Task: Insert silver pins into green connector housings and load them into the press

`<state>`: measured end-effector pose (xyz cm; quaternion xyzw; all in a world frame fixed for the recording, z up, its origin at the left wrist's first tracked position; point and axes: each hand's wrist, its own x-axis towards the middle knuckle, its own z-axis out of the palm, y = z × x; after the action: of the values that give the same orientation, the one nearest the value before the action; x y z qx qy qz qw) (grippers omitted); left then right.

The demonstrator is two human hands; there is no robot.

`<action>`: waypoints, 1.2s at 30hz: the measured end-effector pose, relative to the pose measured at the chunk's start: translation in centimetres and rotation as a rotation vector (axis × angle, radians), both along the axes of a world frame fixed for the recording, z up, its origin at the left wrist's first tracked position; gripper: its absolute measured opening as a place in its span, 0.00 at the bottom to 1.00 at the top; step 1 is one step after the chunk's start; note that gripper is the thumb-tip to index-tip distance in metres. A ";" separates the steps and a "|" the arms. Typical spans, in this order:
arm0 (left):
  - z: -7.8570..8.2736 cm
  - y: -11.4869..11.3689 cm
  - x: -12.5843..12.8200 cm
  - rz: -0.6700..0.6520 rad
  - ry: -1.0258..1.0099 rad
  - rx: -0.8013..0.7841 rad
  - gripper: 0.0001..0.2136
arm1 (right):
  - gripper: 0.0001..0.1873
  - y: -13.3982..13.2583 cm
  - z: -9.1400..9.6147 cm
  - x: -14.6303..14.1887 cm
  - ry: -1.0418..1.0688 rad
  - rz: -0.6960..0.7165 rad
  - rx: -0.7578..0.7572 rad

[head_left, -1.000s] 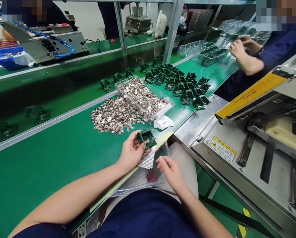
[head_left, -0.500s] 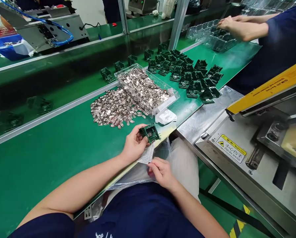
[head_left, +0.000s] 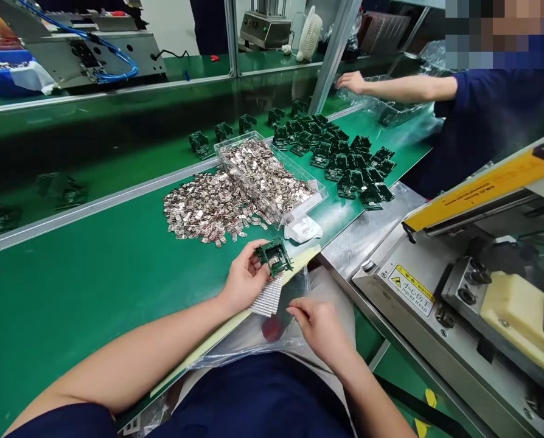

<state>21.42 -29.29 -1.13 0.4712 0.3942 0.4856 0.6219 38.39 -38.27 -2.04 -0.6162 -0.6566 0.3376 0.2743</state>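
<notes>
My left hand (head_left: 247, 278) is closed on a dark green plastic frame (head_left: 276, 255) with a square opening. The same hand also pins a sheet of small silver-grey pads (head_left: 268, 297), which hangs below the frame. Over my lap, my right hand (head_left: 320, 322) is pinched, thumb against forefinger, a little to the right of the sheet and apart from it. Whatever sits between those fingertips is too small to make out. Beyond the left hand lie a heap of small metal pieces (head_left: 203, 207) and a clear plastic tray (head_left: 294, 212) full of them.
Many similar green frames (head_left: 345, 161) crowd the bench's right end. A crumpled white wad (head_left: 303, 229) sits beside the tray. To the right stands a metal machine (head_left: 390, 304) with a yellow arm (head_left: 473, 188). A co-worker's hand (head_left: 352, 82) reaches over clear trays (head_left: 400, 112) behind.
My right hand has moved off the pad sheet, down and to the right, still pinched. The left hand keeps the frame and sheet. The co-worker's arm now stretches further left.
</notes>
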 end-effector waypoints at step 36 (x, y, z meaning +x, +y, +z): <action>2.1 -2.6 1.2 -0.188 0.259 0.319 0.14 | 0.34 1.6 4.2 -0.8 0.532 -0.124 0.424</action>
<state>22.59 -31.87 0.95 0.6567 0.3432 0.4173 0.5261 37.57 -36.65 2.11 -0.4744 -0.5790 0.3252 0.5779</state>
